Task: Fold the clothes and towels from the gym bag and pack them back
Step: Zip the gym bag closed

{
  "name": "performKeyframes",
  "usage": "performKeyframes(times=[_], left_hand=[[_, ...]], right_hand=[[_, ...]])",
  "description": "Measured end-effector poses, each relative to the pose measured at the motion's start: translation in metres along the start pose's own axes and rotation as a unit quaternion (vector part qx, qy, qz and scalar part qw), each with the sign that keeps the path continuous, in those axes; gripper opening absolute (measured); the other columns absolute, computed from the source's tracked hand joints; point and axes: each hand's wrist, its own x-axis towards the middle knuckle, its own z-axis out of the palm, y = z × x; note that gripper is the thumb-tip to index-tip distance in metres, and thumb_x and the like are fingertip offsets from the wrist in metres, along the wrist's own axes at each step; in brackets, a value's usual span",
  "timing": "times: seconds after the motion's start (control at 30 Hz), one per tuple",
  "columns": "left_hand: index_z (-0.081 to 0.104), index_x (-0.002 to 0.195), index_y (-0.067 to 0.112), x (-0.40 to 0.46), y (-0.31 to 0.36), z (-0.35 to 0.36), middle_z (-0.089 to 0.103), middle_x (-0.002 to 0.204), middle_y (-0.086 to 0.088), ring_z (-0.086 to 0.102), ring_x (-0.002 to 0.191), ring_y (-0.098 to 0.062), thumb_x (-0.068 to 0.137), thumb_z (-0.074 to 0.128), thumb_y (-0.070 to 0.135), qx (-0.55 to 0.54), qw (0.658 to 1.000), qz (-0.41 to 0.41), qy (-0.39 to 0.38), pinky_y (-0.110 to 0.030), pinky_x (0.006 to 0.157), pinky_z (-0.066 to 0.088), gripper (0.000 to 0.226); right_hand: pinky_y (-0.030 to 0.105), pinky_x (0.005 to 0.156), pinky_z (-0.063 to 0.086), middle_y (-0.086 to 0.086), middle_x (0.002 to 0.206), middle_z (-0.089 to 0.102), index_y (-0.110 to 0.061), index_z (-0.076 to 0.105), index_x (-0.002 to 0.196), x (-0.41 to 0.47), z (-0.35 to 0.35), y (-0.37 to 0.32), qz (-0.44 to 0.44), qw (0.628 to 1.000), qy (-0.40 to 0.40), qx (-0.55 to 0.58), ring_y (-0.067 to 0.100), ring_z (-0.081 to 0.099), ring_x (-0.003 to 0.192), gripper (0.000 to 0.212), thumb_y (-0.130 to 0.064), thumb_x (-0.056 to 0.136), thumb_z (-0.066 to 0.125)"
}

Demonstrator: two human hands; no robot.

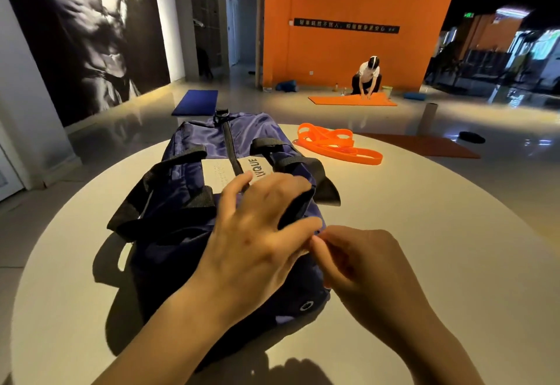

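A navy gym bag [194,203] with black webbing handles lies lengthwise on the round white table [424,233], its zip running down the middle and closed. My left hand [257,233] rests on top of the bag's near half, fingers spread and lightly bent over the fabric. My right hand [363,266] is at the bag's right side, with thumb and fingertips pinched together at something small near the zip line; what it pinches is hidden. No clothes or towels are visible.
Orange resistance bands [336,145] lie coiled on the table's far right. Beyond the table, a person kneels on an orange mat [351,100] by an orange wall. A blue mat [197,101] and a brown mat [424,145] lie on the floor.
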Motion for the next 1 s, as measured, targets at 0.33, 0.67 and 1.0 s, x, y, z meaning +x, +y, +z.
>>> performKeyframes(times=[0.33,0.67,1.0], left_hand=[[0.073,0.086,0.022,-0.007,-0.012,0.005,0.064,0.105,0.001,0.053,0.115,-0.02,0.083,0.064,0.033,-0.035,0.999,0.01,-0.01,-0.052,0.101,0.036,0.014],[0.062,0.095,0.022,-0.052,-0.024,-0.006,0.071,0.098,-0.003,0.054,0.119,-0.023,0.088,0.069,0.02,-0.013,0.997,0.01,0.078,-0.05,0.103,0.037,0.01],[0.062,0.105,0.021,-0.067,-0.017,-0.004,0.053,0.117,-0.002,0.05,0.115,-0.021,0.089,0.069,0.018,0.049,0.987,0.023,0.155,-0.039,0.101,0.036,0.018]], right_hand=[[0.01,0.072,0.043,-0.027,0.095,0.053,-0.037,0.061,0.103,-0.018,0.031,0.03,0.082,0.994,0.019,0.072,-0.002,0.052,0.089,0.026,-0.047,0.08,0.057],[0.042,0.064,0.054,-0.005,0.088,0.065,-0.023,0.069,0.092,-0.022,0.053,0.04,0.087,0.986,0.135,0.051,0.012,0.055,0.079,0.016,-0.031,0.085,0.057],[0.027,0.085,0.036,0.008,0.092,0.064,-0.018,0.059,0.1,-0.02,0.066,0.02,-0.102,0.964,0.227,-0.091,0.02,0.051,0.089,0.011,-0.021,0.089,0.057]])
